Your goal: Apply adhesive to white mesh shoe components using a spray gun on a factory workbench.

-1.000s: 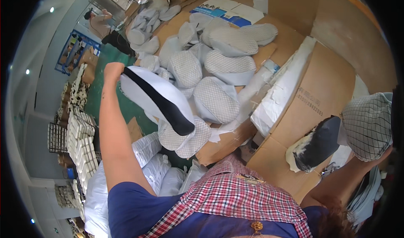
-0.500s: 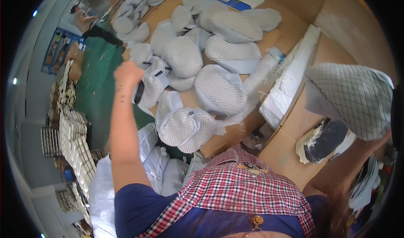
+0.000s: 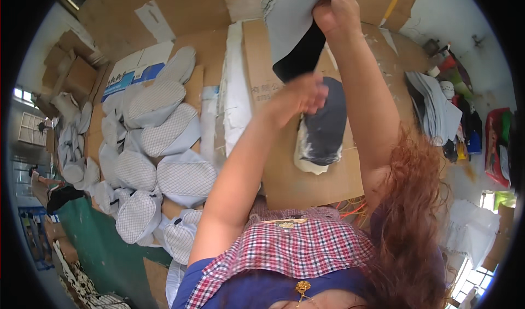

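Up at the top of the view, my right hand (image 3: 340,13) grips the edge of a grey fabric slipper upper (image 3: 292,22) with a black lower part and a patch of quilted mesh at its far left. The piece hangs down to the left of the hand. Just below its black end is my left hand (image 3: 303,96), slightly blurred, fingers loosely apart, nothing visible in them. Under that hand lies a dark oval pad (image 3: 325,126) on a cream base, its near end smeared with white residue; I cannot tell whether the hand touches it.
To the left, several grey quilted slipper uppers (image 3: 186,178) lie heaped on cardboard. A long white-wrapped strip (image 3: 234,85) divides them from the cardboard worktop (image 3: 273,167). Grey sheets (image 3: 432,104) hang at the right wall. Orange cords (image 3: 353,208) show near my apron.
My view has turned right. My left hand has come from beside the heap to above the dark pad. My right hand has carried the slipper upper farther out over the worktop.
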Available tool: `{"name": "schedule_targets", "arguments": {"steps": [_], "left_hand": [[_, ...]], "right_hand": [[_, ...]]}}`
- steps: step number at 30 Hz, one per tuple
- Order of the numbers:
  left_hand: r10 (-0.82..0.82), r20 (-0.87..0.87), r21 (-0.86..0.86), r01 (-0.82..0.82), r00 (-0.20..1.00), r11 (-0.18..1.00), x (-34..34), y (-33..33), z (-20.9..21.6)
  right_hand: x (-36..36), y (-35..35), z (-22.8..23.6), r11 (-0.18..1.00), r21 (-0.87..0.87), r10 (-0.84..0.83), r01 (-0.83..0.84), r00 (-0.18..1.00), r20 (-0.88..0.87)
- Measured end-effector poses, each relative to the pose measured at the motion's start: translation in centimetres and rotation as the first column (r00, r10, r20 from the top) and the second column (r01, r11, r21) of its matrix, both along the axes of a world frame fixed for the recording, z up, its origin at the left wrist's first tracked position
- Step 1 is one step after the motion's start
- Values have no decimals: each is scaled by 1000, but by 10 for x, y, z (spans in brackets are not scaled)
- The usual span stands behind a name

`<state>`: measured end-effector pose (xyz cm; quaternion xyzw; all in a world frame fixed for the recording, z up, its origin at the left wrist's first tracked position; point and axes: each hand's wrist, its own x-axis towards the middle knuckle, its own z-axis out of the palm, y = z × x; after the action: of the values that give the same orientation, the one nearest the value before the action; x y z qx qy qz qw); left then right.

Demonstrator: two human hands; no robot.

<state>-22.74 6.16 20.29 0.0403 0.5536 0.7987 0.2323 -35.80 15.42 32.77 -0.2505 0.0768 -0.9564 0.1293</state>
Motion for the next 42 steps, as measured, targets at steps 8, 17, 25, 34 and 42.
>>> {"name": "schedule_targets", "arguments": {"steps": [8,17,25,34,42], "left_hand": [[89,171,867,-193,981,460,-69,61,11],[111,646,616,-600,756,510,-40,135,-98],[385,219,646,-429,897,632,-160,80,6],[388,327,354,-492,862,796,-19,45,-100],[220,489,114,-313,844,943,47,36,-130]], "right_hand": [[60,123,-55,808,367,-511,462,858,46],[135,170,-196,887,383,-452,256,650,612],[14,178,-116,909,214,-417,358,766,489],[149,165,-243,951,308,-243,32,693,679],[245,166,-281,886,459,-321,-65,628,709]]}}
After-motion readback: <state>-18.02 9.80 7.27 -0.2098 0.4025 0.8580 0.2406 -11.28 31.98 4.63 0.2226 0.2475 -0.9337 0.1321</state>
